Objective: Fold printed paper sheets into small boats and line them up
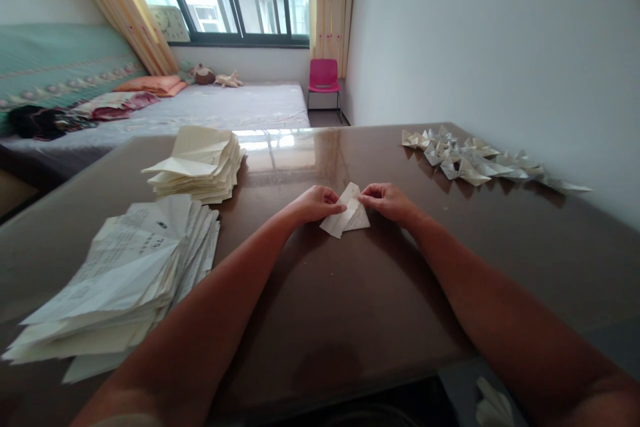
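A small folded piece of printed paper (349,215) is held between my two hands, just above the brown table or touching it; I cannot tell which. Its lower part spreads into two flaps, and the top comes to a blunt point. My left hand (320,204) pinches its left edge between thumb and fingers. On the other side, my right hand (385,201) grips the upper right edge in the same way. Several folded paper shapes (467,159) with pointed corners lie grouped at the table's far right.
On the left of the glossy table (320,320) stand a pile of creased printed sheets (135,260) and, behind it, a stack of cream paper (200,160). Past the far edge are a bed (260,103) and a pink chair (325,75). A white wall borders the right.
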### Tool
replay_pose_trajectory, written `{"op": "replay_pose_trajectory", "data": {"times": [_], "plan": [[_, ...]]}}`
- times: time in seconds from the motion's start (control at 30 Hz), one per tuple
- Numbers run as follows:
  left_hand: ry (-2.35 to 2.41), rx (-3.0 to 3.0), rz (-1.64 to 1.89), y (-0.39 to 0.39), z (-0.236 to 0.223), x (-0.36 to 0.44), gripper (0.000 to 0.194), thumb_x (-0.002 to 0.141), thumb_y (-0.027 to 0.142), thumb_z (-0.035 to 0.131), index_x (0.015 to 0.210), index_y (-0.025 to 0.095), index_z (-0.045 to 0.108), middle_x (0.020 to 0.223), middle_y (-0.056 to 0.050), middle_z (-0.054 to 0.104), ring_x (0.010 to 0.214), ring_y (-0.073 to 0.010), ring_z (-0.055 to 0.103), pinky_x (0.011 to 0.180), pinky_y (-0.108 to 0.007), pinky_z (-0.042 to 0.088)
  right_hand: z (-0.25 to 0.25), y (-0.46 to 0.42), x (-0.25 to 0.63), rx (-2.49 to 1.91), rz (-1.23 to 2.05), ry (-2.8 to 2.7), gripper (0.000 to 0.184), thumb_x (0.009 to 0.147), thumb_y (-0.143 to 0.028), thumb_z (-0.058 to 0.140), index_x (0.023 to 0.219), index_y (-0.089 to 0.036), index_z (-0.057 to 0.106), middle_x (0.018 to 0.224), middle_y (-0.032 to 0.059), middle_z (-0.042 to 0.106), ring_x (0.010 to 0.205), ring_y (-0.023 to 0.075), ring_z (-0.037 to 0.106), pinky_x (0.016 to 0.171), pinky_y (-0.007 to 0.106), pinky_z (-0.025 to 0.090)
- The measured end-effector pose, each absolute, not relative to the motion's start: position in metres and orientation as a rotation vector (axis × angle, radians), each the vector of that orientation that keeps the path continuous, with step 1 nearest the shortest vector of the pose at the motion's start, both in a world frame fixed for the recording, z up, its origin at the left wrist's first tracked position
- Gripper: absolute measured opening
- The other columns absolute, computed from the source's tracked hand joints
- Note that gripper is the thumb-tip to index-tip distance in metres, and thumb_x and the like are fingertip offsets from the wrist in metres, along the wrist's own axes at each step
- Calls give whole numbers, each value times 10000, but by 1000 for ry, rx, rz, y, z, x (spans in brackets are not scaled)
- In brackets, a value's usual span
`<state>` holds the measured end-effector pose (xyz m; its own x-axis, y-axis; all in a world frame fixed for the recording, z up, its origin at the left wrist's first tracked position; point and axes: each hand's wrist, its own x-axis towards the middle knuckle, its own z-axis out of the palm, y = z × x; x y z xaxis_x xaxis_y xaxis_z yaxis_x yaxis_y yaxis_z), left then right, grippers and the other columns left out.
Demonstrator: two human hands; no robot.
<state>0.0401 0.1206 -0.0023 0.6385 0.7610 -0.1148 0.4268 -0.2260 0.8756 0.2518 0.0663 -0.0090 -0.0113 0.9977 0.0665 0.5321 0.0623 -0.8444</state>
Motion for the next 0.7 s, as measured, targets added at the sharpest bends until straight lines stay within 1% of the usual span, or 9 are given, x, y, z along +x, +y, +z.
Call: {"op": "replay_pose_trajectory", "data": {"times": [0.17,0.23,0.33,0.4,0.43,0.5,0.57,0.63,0.7], "plan": [[970,1929,381,124,2,36,246,647,245,722,857,126,677,785,-42,711,682,-153,639,597,-236,468,-7,68,254,-1466,950,-1481,351,685,-488,679,760,-150,625,665,3,634,574,105,508,568,235,397],[1041,2015,421,123,11,33,215,650,247,716,837,145,688,768,-28,698,699,-166,630,624,-254,463,-5,68,255,-1422,916,-1485,353,682,-493,685,776,-161,611,670,-6,625,560,100,491,543,228,380],[1232,2414,640,117,29,27,182,728,320,665,865,211,713,815,-29,683,843,-213,607,739,-311,452,-1,67,256,-1359,686,-1591,286,732,-451,656,798,-176,616,693,-14,611,583,104,493,557,225,387],[1132,2787,735,110,38,24,161,815,276,577,901,232,705,893,-46,683,1037,-241,551,866,-349,415,0,66,257,-1366,483,-1757,190,772,-371,627,808,-185,643,723,-9,619,616,110,509,596,227,398],[1032,2944,690,107,40,23,163,835,240,549,903,229,697,919,-53,678,1078,-243,528,895,-358,398,0,65,258,-1379,393,-1866,137,778,-319,619,808,-191,659,754,-2,629,638,113,521,617,228,401],[871,3141,460,101,36,24,161,850,182,522,870,212,679,913,-61,661,1012,-224,550,855,-339,408,-1,64,259,-1401,255,-2093,90,758,-203,612,809,-207,687,843,12,652,698,123,547,658,232,402],[820,3185,229,99,28,28,162,852,145,510,845,205,660,896,-57,638,885,-191,576,746,-291,422,-2,63,261,-1428,178,-2249,183,720,-112,603,831,-221,699,905,19,658,755,135,566,685,235,401],[824,3164,138,99,21,31,168,860,135,499,851,208,650,897,-49,621,828,-173,579,677,-263,413,-1,62,263,-1450,163,-2325,240,704,-84,601,867,-230,699,932,22,658,794,146,575,694,237,405],[841,3145,121,99,17,32,176,873,146,488,857,211,651,892,-43,613,809,-167,577,655,-255,405,1,61,265,-1455,178,-2376,248,715,-111,617,908,-243,699,963,27,657,847,164,582,699,242,414]]}}
